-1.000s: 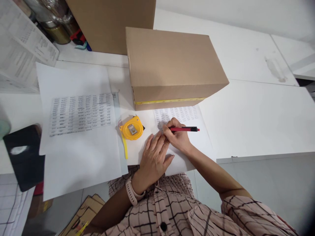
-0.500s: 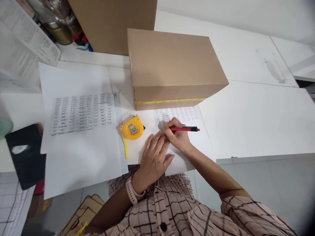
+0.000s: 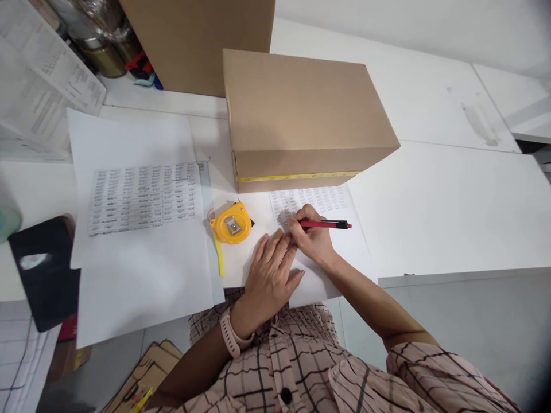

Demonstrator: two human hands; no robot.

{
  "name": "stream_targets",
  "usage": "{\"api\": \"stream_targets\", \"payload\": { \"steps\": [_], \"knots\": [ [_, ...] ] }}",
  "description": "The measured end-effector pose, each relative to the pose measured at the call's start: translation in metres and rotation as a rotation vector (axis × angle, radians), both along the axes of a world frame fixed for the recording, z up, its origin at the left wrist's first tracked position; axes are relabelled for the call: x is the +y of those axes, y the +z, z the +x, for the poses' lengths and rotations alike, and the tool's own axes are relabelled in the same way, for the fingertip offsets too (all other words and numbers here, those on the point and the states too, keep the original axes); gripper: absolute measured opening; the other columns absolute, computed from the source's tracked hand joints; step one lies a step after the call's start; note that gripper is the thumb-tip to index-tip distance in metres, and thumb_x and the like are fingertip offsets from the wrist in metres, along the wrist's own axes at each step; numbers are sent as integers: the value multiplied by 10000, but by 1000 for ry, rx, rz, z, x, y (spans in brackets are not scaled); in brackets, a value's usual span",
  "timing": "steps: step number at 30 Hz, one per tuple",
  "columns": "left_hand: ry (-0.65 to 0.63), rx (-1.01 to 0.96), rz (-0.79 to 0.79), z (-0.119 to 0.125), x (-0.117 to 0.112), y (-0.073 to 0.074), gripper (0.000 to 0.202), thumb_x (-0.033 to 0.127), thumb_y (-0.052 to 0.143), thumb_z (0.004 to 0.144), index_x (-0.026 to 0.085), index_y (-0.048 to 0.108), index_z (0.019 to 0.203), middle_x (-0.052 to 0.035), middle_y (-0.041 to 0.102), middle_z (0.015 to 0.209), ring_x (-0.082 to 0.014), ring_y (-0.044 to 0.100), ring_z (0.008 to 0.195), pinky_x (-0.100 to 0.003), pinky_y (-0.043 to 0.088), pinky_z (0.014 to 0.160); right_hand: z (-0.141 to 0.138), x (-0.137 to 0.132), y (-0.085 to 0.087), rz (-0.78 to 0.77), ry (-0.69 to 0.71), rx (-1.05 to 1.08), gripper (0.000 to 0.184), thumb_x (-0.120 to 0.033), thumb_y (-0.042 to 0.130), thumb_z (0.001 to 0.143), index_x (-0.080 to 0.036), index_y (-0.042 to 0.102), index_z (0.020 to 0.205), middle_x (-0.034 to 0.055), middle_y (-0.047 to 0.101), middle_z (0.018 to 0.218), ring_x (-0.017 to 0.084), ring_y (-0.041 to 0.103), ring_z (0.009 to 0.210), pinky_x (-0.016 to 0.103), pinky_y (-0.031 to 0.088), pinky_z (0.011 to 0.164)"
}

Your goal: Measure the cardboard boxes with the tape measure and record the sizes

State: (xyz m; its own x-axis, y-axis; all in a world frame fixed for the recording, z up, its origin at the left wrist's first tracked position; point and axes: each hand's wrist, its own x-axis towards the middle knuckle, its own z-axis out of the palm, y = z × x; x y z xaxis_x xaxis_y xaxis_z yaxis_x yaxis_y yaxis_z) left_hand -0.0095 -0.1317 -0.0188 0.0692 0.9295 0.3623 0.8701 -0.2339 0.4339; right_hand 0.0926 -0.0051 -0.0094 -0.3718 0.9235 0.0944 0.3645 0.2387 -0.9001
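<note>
My right hand point(image 3: 313, 235) is closed round a red and black pen point(image 3: 333, 224), its tip hidden by my fingers over a sheet of paper point(image 3: 350, 246) with rows of small writing. Flat beside it, fingers stretched out, my left hand point(image 3: 273, 269) rests on the sheet's left edge and the white table. A yellow tape measure point(image 3: 232, 223) lies to the left of my hands, a short piece of its yellow blade showing. Just beyond the sheet stands a closed cardboard box point(image 3: 310, 106) with a yellow strip along its front, covering the sheet's far end.
More written sheets point(image 3: 142, 275) lie at the left, reaching past the table's front edge. A black flat object point(image 3: 47, 287) is beside them. Behind stand a larger cardboard box point(image 3: 193, 40) and several jars point(image 3: 103, 57). The white table point(image 3: 447, 212) stretches right.
My right hand and the pen have shifted very slightly to the right. My left hand, the tape measure and the box stay where they were.
</note>
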Motion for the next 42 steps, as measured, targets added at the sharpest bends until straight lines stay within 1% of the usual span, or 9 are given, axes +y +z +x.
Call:
{"api": "stream_targets", "payload": {
  "steps": [19,23,25,27,30,34,38,40,42],
  "knots": [
    [8,-33,-24,1,0,0,472,399,526,1008,125,535,1392,-170,616,1437,-332,486,1428,-553,349,1219,-2,2,-2,-1,21,100,237,-207,606,837,-238,421,693,-79,429,578,88,387,513,247,336,500],
    [7,-52,-31,1,-1,2,443,365,560,994,116,553,1361,-176,602,1453,-335,479,1435,-555,350,1216,2,3,3,53,-19,116,233,-257,614,893,-239,451,728,-69,470,603,96,411,523,249,358,509],
    [3,-65,-35,1,-1,2,444,358,573,987,115,552,1359,-178,597,1458,-335,470,1442,-558,352,1213,13,2,9,112,-5,50,149,-305,613,937,-239,537,827,-38,577,692,116,502,578,261,407,541],
    [-3,-71,-32,0,-1,0,443,354,577,986,120,550,1361,-179,590,1468,-333,460,1452,-560,352,1213,32,2,14,225,6,-52,71,-318,600,967,-248,608,975,10,676,859,155,620,729,293,488,652],
    [-9,-59,-7,0,-1,-3,431,351,578,989,127,552,1357,-178,588,1472,-340,462,1452,-574,361,1207,74,5,13,441,-37,-278,163,-260,536,993,-269,646,1113,69,693,1073,228,661,1001,367,522,853],
    [-12,-99,75,0,-1,1,330,313,601,983,158,596,1275,-160,655,1382,-337,553,1370,-581,418,1164,121,15,-2,578,-81,-644,399,-118,461,932,-251,634,1267,129,653,1213,304,588,1089,432,515,842],
    [100,-202,290,-13,-3,21,228,155,628,950,208,630,1172,-100,727,1193,-251,657,1213,-459,535,1048,130,20,-16,621,-155,-636,499,-35,394,911,-232,622,1309,118,684,1167,286,579,1039,438,508,898],
    [233,-126,358,-28,-2,29,265,165,664,925,210,630,1185,-115,700,1242,-280,619,1254,-487,508,1067,128,21,-19,628,-176,-607,526,-17,374,908,-221,608,1333,114,693,1148,282,577,1034,429,504,897],
    [385,-35,295,-47,2,34,350,239,693,909,199,608,1247,-156,634,1356,-340,538,1339,-558,433,1128,127,21,-20,634,-169,-596,526,-16,370,908,-206,605,1338,120,694,1147,286,573,1031,427,500,882]
  ]
}}
